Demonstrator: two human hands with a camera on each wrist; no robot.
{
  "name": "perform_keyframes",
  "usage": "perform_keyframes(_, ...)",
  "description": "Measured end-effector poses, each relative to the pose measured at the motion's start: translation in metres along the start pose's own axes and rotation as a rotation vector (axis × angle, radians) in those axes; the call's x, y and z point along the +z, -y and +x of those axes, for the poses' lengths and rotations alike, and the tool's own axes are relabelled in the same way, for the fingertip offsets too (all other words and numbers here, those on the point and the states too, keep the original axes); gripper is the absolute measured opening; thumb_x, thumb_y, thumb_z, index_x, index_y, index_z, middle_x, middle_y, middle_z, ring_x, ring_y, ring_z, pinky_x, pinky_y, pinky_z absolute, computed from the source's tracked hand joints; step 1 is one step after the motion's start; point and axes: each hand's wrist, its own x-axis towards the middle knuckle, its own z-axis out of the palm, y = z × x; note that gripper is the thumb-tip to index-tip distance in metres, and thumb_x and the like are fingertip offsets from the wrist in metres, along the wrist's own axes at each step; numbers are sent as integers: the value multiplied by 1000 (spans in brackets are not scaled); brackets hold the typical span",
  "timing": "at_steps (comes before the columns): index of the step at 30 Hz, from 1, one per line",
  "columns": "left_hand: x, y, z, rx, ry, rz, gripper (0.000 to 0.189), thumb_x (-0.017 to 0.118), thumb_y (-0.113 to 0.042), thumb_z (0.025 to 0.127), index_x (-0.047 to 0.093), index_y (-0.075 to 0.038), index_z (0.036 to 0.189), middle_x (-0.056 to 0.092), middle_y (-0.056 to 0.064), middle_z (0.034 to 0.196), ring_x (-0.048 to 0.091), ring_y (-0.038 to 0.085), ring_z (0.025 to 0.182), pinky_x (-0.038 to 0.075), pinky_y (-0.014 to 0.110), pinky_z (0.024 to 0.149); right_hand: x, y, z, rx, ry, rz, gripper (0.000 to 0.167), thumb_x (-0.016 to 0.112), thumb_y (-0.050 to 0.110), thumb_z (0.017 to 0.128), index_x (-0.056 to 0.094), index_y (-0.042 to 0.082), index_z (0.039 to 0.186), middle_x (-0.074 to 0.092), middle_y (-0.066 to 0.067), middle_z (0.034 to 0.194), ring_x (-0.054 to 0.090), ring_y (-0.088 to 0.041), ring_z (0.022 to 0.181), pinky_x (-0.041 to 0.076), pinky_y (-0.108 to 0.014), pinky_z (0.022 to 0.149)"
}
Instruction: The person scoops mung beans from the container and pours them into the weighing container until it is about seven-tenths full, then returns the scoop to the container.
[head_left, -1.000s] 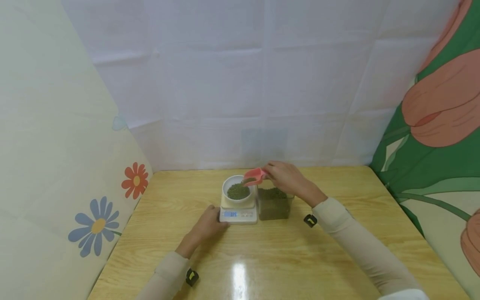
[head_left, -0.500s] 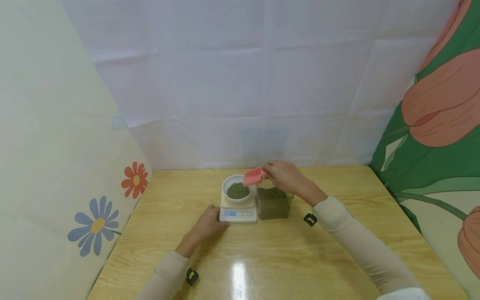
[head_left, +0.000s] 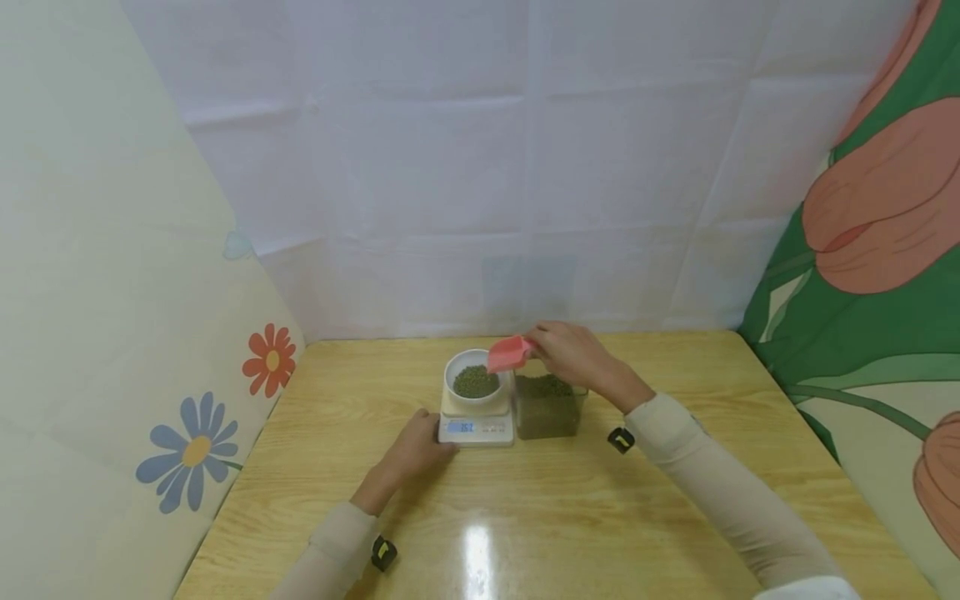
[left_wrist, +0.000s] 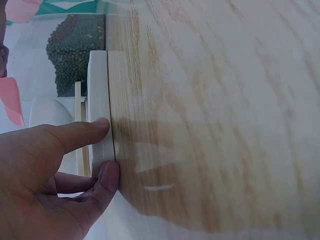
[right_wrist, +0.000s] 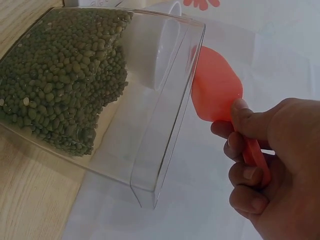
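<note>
My right hand grips the handle of a pink-red plastic scoop, its fingers curled round it in the right wrist view. The scoop is tipped over the right rim of a white bowl. Green mung beans lie in the bowl, which sits on a white digital kitchen scale. The scale's display is lit, its digits too small to read surely. My left hand holds the scale's near left corner, thumb and fingers on its edges in the left wrist view.
Right of the scale stands a clear plastic box partly filled with mung beans. All this rests on a wood-grain table. A white sheet hangs behind it, with flower-printed panels at both sides.
The scoop has tilted further, and the beans that showed in it a second ago no longer show. The digits on the scale's display have changed. Both hands keep nearly the same place.
</note>
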Motion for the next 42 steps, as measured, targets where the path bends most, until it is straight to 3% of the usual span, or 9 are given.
perform_keyframes(13, 1, 0, -2, -11, 7, -27, 40, 87, -16, 86, 72, 2, 119, 54, 9, 98, 48, 20, 86, 49, 34, 76, 0, -3, -5, 13, -28, -6, 30, 68, 26, 105, 74, 2, 122, 74, -9, 104, 71, -26, 93, 61, -43, 84)
perform_keyframes(23, 0, 0, -2, -10, 5, -37, 39, 87, -15, 86, 73, 2, 119, 55, 10, 100, 49, 20, 88, 50, 35, 78, -6, -9, -15, 59, -19, 16, 34, 65, 31, 106, 72, 2, 123, 75, -13, 113, 73, -30, 102, 61, -46, 90)
perform_keyframes(42, -1, 0, -2, -3, 7, -23, 37, 86, -17, 87, 75, -2, 119, 58, 7, 98, 49, 19, 89, 50, 34, 78, -15, -27, -35, 90, -20, -2, 31, 65, 26, 106, 71, -1, 122, 75, -16, 114, 72, -33, 104, 61, -49, 92)
